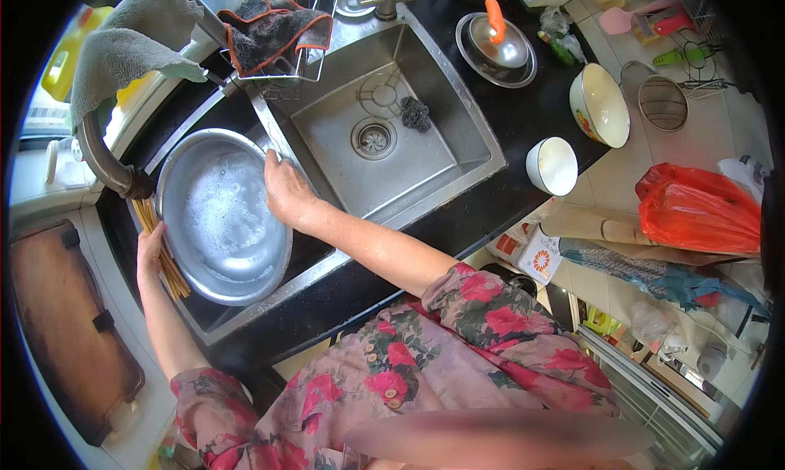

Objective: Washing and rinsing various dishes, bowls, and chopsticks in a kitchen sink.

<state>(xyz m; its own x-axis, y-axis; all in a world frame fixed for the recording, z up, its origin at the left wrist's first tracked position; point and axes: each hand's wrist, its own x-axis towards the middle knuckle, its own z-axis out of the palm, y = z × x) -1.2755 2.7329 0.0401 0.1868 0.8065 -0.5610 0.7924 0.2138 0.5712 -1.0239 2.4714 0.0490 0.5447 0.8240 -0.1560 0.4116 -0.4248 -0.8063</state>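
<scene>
A large metal basin [228,286] holding sudsy water sits over the left bowl of a stainless steel sink. My right hand [288,191] grips the basin's right rim, with its fingers over the edge. On the basin's left side, my left hand [150,249] is closed around a bundle of wooden chopsticks [175,277], held against the outside of the basin. The right sink bowl [343,175] holds a dark scouring pad [415,114] and a wire rack [379,94] near the drain.
A faucet [387,0] stands behind the sink, beside a wire basket [319,16] with a dark cloth [270,34]. On the right counter are metal bowls [528,71], a white bowl [552,166] and a larger enamel bowl [601,105]. A cutting board [73,329] lies at left.
</scene>
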